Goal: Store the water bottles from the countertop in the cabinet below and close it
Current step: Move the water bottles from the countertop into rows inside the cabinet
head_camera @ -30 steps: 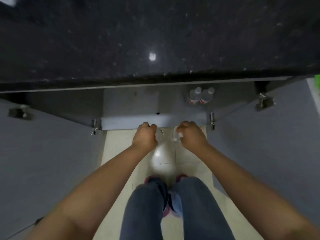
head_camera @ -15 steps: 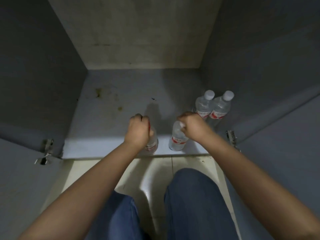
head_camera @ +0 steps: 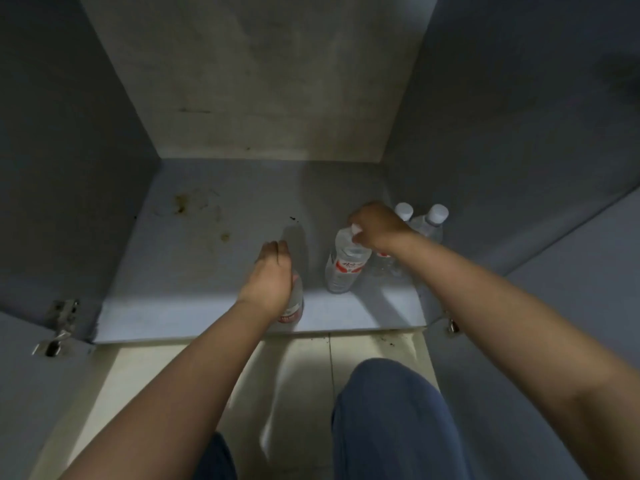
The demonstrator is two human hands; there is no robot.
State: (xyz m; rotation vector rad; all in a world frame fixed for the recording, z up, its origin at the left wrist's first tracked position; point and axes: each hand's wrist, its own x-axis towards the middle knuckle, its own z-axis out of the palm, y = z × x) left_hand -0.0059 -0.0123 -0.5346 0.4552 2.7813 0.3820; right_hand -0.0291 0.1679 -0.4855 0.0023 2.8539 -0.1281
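Both bottles have gone deeper onto the cabinet floor (head_camera: 207, 258) since half a second ago. The right hand (head_camera: 375, 225) grips one bottle (head_camera: 344, 265) by its cap beside the stored pair (head_camera: 424, 223) near the right wall; the left hand (head_camera: 272, 282) holds another bottle (head_camera: 292, 308) by the front edge. I judge release comes next, then the doors.

Stained cabinet floor (head_camera: 207, 258); 4 water bottles (head_camera: 344, 268) upright.

right hand (head_camera: 375, 225): reaches deeper into the cabinet (head_camera: 214, 216), gripping its bottle (head_camera: 344, 263) by the cap, now just beside the two stored bottles (head_camera: 420, 223)
left hand (head_camera: 273, 282): carries its bottle (head_camera: 292, 306) from the floor edge onto the cabinet floor, near the front lip
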